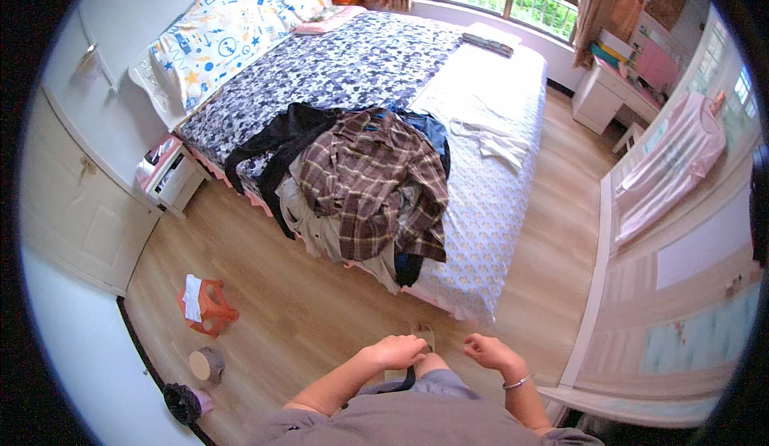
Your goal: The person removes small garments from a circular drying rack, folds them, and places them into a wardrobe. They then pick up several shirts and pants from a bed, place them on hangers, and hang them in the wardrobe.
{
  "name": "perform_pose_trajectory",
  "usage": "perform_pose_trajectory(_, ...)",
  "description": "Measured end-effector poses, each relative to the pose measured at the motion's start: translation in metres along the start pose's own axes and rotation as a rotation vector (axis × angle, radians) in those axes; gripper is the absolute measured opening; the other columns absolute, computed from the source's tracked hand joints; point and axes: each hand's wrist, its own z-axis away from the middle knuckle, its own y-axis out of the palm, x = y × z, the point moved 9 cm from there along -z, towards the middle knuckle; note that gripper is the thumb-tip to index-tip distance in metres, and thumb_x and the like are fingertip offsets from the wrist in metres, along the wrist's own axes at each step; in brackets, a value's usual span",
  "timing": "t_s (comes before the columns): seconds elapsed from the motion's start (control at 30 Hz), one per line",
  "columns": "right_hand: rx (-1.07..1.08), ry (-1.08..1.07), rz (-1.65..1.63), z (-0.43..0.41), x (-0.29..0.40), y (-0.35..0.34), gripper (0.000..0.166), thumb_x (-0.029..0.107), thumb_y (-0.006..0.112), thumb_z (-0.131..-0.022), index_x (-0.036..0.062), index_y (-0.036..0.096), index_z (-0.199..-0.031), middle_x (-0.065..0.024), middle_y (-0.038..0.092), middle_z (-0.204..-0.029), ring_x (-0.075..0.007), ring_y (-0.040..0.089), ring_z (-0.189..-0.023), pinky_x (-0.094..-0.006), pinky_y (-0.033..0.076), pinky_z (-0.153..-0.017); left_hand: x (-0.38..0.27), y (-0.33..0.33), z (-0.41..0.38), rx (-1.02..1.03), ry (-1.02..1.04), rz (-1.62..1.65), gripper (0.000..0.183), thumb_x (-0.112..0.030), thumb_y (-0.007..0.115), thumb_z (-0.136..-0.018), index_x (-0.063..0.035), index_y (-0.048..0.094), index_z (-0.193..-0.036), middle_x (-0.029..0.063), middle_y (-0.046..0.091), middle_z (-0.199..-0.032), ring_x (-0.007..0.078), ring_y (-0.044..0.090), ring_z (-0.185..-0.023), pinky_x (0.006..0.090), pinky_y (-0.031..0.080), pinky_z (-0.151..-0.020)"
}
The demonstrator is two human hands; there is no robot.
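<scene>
My left hand (399,351) is in front of my body near the bottom middle, its fingers loosely curled; whether it holds anything cannot be told. To its right, my right hand (488,351) is raised with bent fingers and nothing visible in it, a silver bangle (516,382) on the wrist. Both hands are apart from the bed. Beyond them, a brown plaid shirt (360,170) lies on a heap of clothes at the near side of the bed. Black garments (288,140) and a beige garment (315,227) stick out from under it. White clothing (495,143) lies on the pale sheet (480,218) to the right.
An orange plastic stool (215,308) with a white paper or cloth, a small round stool (207,365) and a lined bin (185,404) stand at left. A nightstand (180,179) is by the bed. A pink shirt (676,164) hangs at right, near a desk (613,94).
</scene>
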Motion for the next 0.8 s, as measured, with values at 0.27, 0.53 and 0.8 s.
perform_pose_trajectory(0.27,-0.110,-0.115,0.150,-0.139,0.022,-0.101,0.027,0.024,0.052,-0.080,0.0052,0.054,-0.099,-0.0164,0.062,-0.084,-0.0314,0.059,-0.079,-0.0372,0.046,-0.071,0.073,-0.113,-0.041,-0.140,-0.185,0.043,0.029,-0.029,0.047,-0.084,-0.0052,0.051,-0.100,0.0171,0.055,-0.098,0.0332,0.052,-0.095,0.0430,0.043,-0.076)
perform_pose_trajectory(0.53,-0.019,-0.255,0.018,-0.290,0.096,-0.137,0.028,0.025,0.054,-0.080,0.0041,0.054,-0.099,-0.0141,0.062,-0.084,-0.0271,0.059,-0.079,-0.0355,0.047,-0.069,0.168,-0.170,-0.055,-0.286,-0.279,0.150,0.028,-0.026,0.049,-0.083,-0.0040,0.051,-0.100,0.0168,0.056,-0.098,0.0339,0.052,-0.093,0.0426,0.043,-0.075)
perform_pose_trajectory(0.8,-0.458,-0.129,-0.026,-0.465,0.122,-0.216,0.031,0.025,0.056,-0.077,0.0014,0.055,-0.098,-0.0199,0.057,-0.096,-0.0335,0.053,-0.093,-0.0389,0.043,-0.081,0.271,-0.193,-0.074,-0.008,-0.320,0.223,0.031,-0.027,0.048,-0.083,-0.0052,0.052,-0.104,0.0181,0.056,-0.099,0.0347,0.052,-0.094,0.0410,0.043,-0.077)
